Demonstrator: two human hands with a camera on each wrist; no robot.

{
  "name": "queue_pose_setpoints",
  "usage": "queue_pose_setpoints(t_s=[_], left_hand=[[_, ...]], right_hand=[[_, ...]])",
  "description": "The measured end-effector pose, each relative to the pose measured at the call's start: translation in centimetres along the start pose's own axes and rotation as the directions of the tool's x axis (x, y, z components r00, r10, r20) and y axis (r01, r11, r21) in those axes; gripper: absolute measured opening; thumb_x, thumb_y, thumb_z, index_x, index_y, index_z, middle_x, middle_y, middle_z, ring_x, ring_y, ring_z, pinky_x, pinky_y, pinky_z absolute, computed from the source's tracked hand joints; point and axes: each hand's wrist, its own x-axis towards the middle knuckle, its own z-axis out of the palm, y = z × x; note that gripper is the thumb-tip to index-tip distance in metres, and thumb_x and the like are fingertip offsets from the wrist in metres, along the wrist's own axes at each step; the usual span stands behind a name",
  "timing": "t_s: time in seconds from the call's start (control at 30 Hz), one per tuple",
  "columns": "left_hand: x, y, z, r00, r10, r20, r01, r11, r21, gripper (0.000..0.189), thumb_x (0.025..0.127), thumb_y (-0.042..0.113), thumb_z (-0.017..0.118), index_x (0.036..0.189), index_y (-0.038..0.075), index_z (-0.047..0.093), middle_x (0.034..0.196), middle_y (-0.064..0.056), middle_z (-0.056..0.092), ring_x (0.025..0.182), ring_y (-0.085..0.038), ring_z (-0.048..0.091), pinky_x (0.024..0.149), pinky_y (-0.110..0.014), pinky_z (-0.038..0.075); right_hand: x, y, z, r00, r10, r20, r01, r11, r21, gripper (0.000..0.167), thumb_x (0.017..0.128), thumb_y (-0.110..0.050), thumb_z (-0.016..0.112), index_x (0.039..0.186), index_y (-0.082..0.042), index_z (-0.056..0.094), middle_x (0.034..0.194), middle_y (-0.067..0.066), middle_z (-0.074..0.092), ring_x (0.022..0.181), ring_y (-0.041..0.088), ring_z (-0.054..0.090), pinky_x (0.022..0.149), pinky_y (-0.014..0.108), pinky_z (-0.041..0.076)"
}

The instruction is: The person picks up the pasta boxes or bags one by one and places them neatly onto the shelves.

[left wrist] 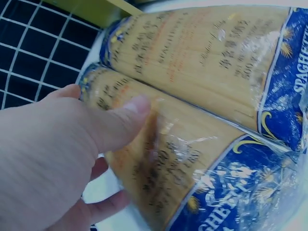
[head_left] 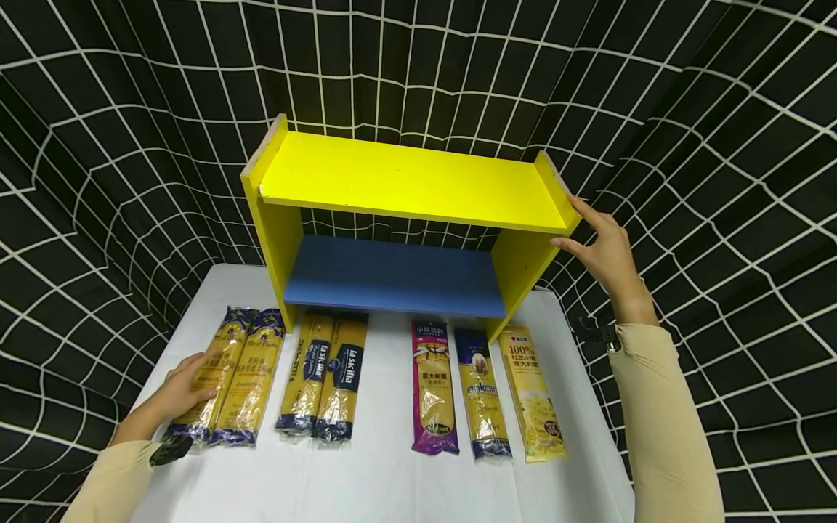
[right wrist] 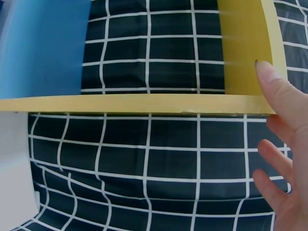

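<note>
My left hand [head_left: 185,385] lies over the outer of two yellow spaghetti packs at the far left. In the left wrist view its thumb extends across that outer spaghetti pack [left wrist: 187,144], with the other fingers along its side. The inner spaghetti pack [left wrist: 192,57] lies right against it. At the upper right corner of a yellow and blue shelf [head_left: 405,178] is my right hand [head_left: 608,250], fingers spread. Its index fingertip meets the yellow side panel's edge and its thumb is at the front corner, as the right wrist view [right wrist: 284,106] thumb also shows.
Two la sicilia pasta packs [head_left: 340,381] lie below the shelf's left side. Farther right are a purple-ended pack [head_left: 436,392], a blue-ended pack [head_left: 484,399] and a pale yellow pack [head_left: 532,396]. All rest on the white table [head_left: 386,479], with black gridded cloth [head_left: 418,65] around it.
</note>
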Motion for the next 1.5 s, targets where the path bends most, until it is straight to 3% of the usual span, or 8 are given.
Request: queue_pose_setpoints(t_s=[0.23,0.5,0.7,1.0,1.13,1.23,1.33,1.5], left_hand=[[0.1,-0.5,0.4,1.000,-0.028,0.004,0.028,0.997,0.074,0.096,0.080,0.017,0.079,0.155,0.002,0.021,0.132,-0.046,0.038,0.115,-0.065,0.041,0.087,-0.076,0.040],[1.3,-0.1,-0.6,0.999,0.024,0.034,-0.027,0.995,0.097,0.100,0.074,0.016,0.084,0.154,0.001,0.024,0.116,-0.044,0.054,0.101,-0.053,0.054,0.080,-0.064,0.049],[1.8,0.2,-1.4,0.997,0.013,0.074,-0.019,0.996,0.082,0.102,0.074,0.016,0.085,0.155,0.003,0.024,0.135,-0.048,0.041,0.106,-0.066,0.052,0.082,-0.067,0.050],[1.9,0.1,-1.7,0.995,-0.057,0.076,0.062,0.996,-0.058,0.100,0.075,0.019,0.084,0.154,-0.001,0.025,0.142,-0.048,0.032,0.122,-0.067,0.040,0.094,-0.071,0.041],[1.8,0.3,-1.7,0.991,-0.113,0.075,0.121,0.986,-0.112,0.096,0.079,0.016,0.081,0.155,0.001,0.024,0.134,-0.049,0.042,0.094,-0.046,0.062,0.079,-0.048,0.054],[1.7,0.5,-1.7,0.981,-0.180,0.074,0.190,0.965,-0.182,0.092,0.083,0.012,0.078,0.156,0.004,0.022,0.122,-0.048,0.051,0.076,-0.023,0.063,0.063,-0.033,0.052],[1.7,0.9,-1.7,0.969,-0.240,0.063,0.248,0.938,-0.242,0.089,0.085,0.009,0.074,0.157,0.006,0.021,0.114,-0.044,0.057,0.069,-0.018,0.064,0.057,-0.032,0.054],[1.7,1.9,-2.6,0.968,-0.242,0.058,0.247,0.903,-0.351,0.089,0.088,0.009,0.072,0.157,0.006,0.016,0.110,-0.043,0.062,0.069,-0.017,0.067,0.058,-0.034,0.058]], right_hand=[[0.1,0.2,0.4,1.000,-0.017,-0.008,0.017,1.000,0.014,0.081,0.084,-0.028,0.078,0.150,-0.047,0.034,0.149,0.018,0.049,0.134,0.047,0.042,0.111,0.068,0.030],[0.2,0.1,0.3,1.000,-0.021,-0.022,0.021,1.000,0.002,0.079,0.086,-0.027,0.077,0.150,-0.048,0.034,0.149,0.018,0.050,0.131,0.046,0.045,0.107,0.066,0.036],[0.0,0.0,0.1,1.000,-0.013,-0.021,0.013,1.000,0.001,0.078,0.086,-0.030,0.076,0.149,-0.047,0.034,0.151,0.014,0.049,0.131,0.045,0.045,0.108,0.066,0.034],[0.2,0.1,0.4,0.998,-0.047,-0.030,0.047,0.999,0.006,0.079,0.085,-0.025,0.077,0.151,-0.043,0.036,0.152,0.013,0.049,0.131,0.045,0.045,0.111,0.065,0.031],[0.2,0.0,0.3,0.999,-0.040,-0.030,0.040,0.999,0.003,0.079,0.086,-0.026,0.077,0.151,-0.043,0.036,0.151,0.013,0.049,0.129,0.044,0.046,0.106,0.065,0.037],[0.2,0.0,0.3,0.999,-0.031,-0.031,0.031,0.999,0.006,0.078,0.086,-0.027,0.077,0.151,-0.043,0.036,0.152,0.012,0.048,0.129,0.044,0.046,0.107,0.064,0.037],[0.3,0.1,0.3,0.999,-0.032,-0.037,0.033,0.999,0.008,0.078,0.086,-0.027,0.077,0.151,-0.043,0.036,0.153,0.010,0.047,0.130,0.044,0.046,0.107,0.064,0.037],[0.3,0.1,0.4,0.999,-0.036,-0.036,0.036,0.999,0.004,0.079,0.085,-0.026,0.077,0.151,-0.043,0.036,0.153,0.010,0.047,0.131,0.044,0.046,0.108,0.062,0.038]])
